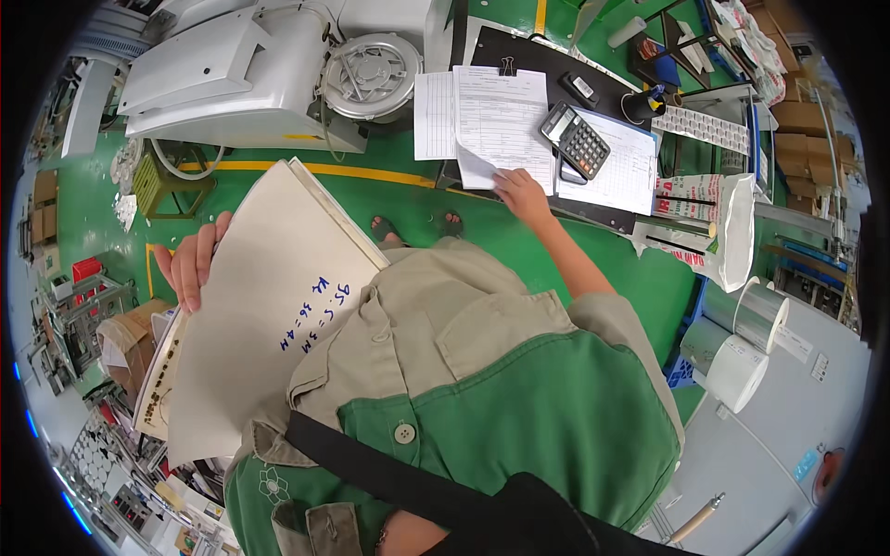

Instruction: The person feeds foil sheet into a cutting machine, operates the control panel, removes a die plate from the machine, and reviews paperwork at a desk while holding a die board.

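Against my left side stand large cream card sheets (250, 324) with blue handwriting on the front one. My left hand (197, 261) wraps its fingers over their outer edge; the thumb side is partly hidden. Behind them a further sheet (159, 385) shows a row of small dark marks. Ahead of me, my right hand (521, 196) pinches the lower corner of a printed form (501, 111), whose bottom left corner is curled up. A black binder clip (507, 66) holds the form at its top. To its right a calculator (577, 141) rests on another printed sheet (626, 171).
The papers lie on a dark table (505, 46) with a black cup (640, 106). A large white machine (222, 93) with a round metal part (373, 76) stands front left. At right are a white sack (732, 232) and shiny rolls (737, 371). A green stool (171, 190) stands left.
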### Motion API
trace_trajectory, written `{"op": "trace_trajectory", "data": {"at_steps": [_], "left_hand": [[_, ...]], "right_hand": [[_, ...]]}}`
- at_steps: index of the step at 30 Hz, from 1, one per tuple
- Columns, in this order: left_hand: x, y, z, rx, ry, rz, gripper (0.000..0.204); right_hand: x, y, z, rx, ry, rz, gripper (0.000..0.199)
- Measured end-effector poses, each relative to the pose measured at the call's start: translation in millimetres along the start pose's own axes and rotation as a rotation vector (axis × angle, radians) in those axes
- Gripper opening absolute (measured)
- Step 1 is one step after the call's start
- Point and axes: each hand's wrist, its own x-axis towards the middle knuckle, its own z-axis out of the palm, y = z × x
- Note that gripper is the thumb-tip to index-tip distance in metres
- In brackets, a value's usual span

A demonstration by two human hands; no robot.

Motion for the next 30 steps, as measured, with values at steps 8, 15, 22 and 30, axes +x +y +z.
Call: {"op": "trace_trajectory", "data": {"at_steps": [8, 15, 22, 30], "left_hand": [[6, -3, 4, -0.022, -0.027, 0.008, 0.068], [9, -6, 3, -0.029, -0.027, 0.009, 0.068], [8, -6, -1, -0.025, -0.028, -0.018, 0.068], [2, -3, 2, -0.009, -0.006, -0.023, 0.068]], "right_hand": [[3, 14, -9, 0.390, 0.031, 0.459, 0.014], [-3, 45, -22, 0.934, 0.332, 0.928, 0.021], [0, 57, -40, 1.344, 0.789, 0.980, 0.023], [14, 43, -49, 1.095, 0.821, 0.895, 0.019]]}}
